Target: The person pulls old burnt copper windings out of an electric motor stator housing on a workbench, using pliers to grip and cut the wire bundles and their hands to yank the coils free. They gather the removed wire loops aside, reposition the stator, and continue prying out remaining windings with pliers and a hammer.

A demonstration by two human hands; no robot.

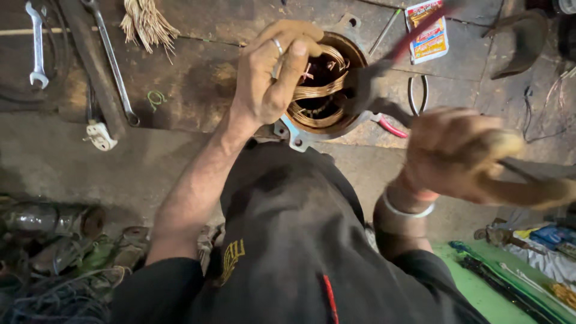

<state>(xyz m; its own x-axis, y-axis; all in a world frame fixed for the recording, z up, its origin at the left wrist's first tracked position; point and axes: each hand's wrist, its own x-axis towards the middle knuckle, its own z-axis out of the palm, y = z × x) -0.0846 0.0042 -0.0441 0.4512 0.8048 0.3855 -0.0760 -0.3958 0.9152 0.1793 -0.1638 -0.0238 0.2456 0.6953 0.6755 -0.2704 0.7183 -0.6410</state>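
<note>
The left hand (pixel 270 78) lies over the near rim of a round motor stator (pixel 321 84), its fingers (pixel 294 63) curled down and pinching the copper winding (pixel 315 91), a bundle of thin, shiny, reddish-gold wire looped inside the bore. A plain ring shows on one finger. The stator is a short metal cylinder with a grey-blue mounting ear just below the fingers and another ear on its far edge; its dark core is open in the middle, with little room left between coil and wall.

The right hand (pixel 462 153), blurred, is closed around the handle of a tool whose shape is hard to read; a metal bangle sits on that wrist. Between those fingers and the stator, dark pliers with red grips (pixel 384 99) reach in at the coil's right edge.

The worktop (pixel 198 78) is rough, stained and dull brown. Well to the left of the left fingers lie a long ring spanner (pixel 114 66) and an open-end spanner (pixel 37 45), both bright steel, with a frayed tuft of straw-coloured fibre (pixel 147 24) between them and the hand. Beyond the stator lies a red-and-white printed sachet (pixel 427 31). A black garment fills the near foreground.
</note>
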